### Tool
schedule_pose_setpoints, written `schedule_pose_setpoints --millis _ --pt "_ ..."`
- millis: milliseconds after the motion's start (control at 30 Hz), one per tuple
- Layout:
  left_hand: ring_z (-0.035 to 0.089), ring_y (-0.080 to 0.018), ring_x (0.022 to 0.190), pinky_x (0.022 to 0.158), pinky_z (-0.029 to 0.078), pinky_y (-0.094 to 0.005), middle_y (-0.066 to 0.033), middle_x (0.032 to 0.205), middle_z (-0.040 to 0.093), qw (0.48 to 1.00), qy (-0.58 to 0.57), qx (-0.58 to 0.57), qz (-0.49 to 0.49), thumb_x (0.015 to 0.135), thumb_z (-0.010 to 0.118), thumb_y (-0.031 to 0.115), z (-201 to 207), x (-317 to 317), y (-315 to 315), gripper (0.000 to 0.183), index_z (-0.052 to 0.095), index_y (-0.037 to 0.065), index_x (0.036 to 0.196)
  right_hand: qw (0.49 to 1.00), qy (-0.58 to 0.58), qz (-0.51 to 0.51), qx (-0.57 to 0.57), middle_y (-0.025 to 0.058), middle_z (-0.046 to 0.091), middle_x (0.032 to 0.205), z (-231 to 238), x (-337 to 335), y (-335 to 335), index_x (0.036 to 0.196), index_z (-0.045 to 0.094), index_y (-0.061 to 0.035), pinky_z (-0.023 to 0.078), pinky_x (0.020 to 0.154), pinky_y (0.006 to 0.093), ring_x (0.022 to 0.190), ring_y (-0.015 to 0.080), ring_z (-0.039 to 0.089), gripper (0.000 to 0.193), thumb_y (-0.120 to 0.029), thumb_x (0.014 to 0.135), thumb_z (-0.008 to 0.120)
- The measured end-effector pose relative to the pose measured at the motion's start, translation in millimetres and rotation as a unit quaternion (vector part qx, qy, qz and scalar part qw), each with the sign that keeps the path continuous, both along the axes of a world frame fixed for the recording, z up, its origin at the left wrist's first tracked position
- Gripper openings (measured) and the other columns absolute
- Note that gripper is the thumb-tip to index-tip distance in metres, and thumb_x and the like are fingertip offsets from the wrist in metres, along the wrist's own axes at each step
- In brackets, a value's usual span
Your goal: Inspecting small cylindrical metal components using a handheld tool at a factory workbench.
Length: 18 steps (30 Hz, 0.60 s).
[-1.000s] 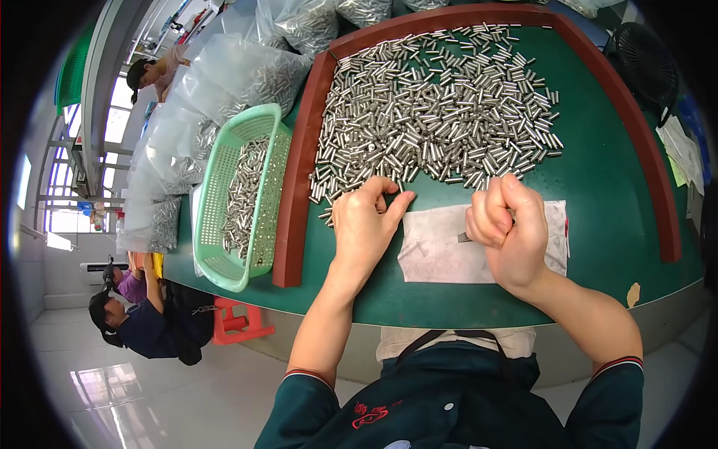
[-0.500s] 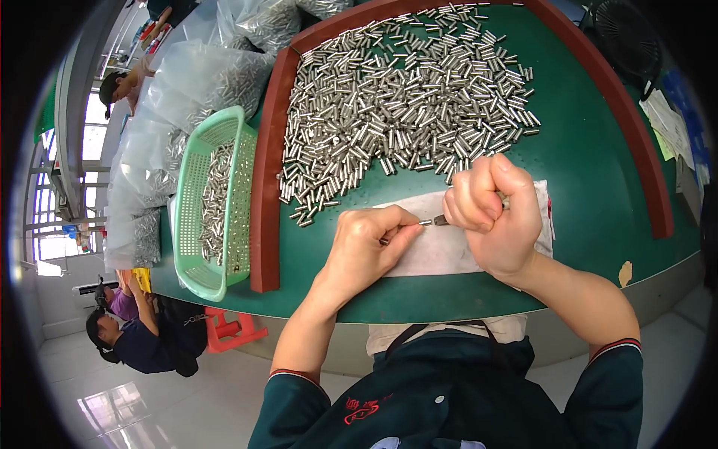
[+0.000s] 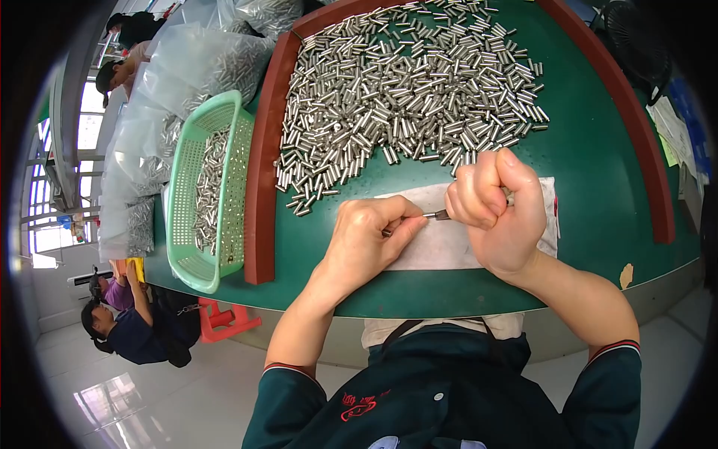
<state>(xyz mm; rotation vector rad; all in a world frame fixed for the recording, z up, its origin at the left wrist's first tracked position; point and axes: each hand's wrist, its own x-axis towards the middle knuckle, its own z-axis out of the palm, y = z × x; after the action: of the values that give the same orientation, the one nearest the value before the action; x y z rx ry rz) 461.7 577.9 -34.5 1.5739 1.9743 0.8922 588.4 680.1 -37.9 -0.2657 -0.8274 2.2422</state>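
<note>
Over the pale cloth (image 3: pixel 434 247), my left hand (image 3: pixel 363 236) pinches a small shiny metal pin (image 3: pixel 428 216) between thumb and fingertips, with just its end showing. My right hand (image 3: pixel 508 217) is closed in a fist around a slim tool whose dark metal tip (image 3: pixel 441 215) sticks out toward the left. That tip meets the pin's end, or nearly so; the fingers hide the tool's handle and its exact kind. Beyond both hands spreads a large heap of short metal pins (image 3: pixel 404 97) on the green tabletop (image 3: pixel 583 157).
Dark red rails (image 3: pixel 263 172) border the work area. Left of them stands a light green basket (image 3: pixel 179 224) holding more metal pins. Clear plastic bags (image 3: pixel 209 63) filled with pins lie beyond it. A black fan (image 3: pixel 636 45) stands at far right. Other people (image 3: pixel 127 329) sit at left.
The tool's tip and the pin appear closer together, with less of the pin showing. Both hands keep their grips. The whole view has shifted slightly.
</note>
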Motion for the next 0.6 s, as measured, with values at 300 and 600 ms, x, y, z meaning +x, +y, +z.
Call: schedule_pose_setpoints --millis 300,600 --pt "0.054 -0.0225 0.046 0.045 0.042 -0.0300 -0.0119 0.056 0.056 1.000 -0.015 0.003 -0.001 0.070 0.064 0.006 1.5 -0.1 4.7 0.008 0.059 0.000 0.069 0.992 -0.025 -0.018 0.123 -0.0021 0.024 0.043 -2.2 -2.8 -8.1 0.052 0.028 -0.0108 0.019 0.041 0.0240 0.040 0.0080 0.017 0.040 -0.023 0.090 0.028" --pt "0.050 -0.0094 0.054 0.051 0.040 -0.0232 -0.0022 0.064 0.056 0.984 -0.163 0.027 0.066 0.074 0.063 0.006 12.1 -6.1 2.2 0.007 0.059 0.001 0.073 0.998 -0.039 -0.014 0.049 -0.0012 0.027 0.046 4.3 -4.9 -3.8 0.051 0.027 -0.0082 0.020 0.042 0.0226 0.044 0.0070 0.023 0.038 -0.017 0.088 0.031"
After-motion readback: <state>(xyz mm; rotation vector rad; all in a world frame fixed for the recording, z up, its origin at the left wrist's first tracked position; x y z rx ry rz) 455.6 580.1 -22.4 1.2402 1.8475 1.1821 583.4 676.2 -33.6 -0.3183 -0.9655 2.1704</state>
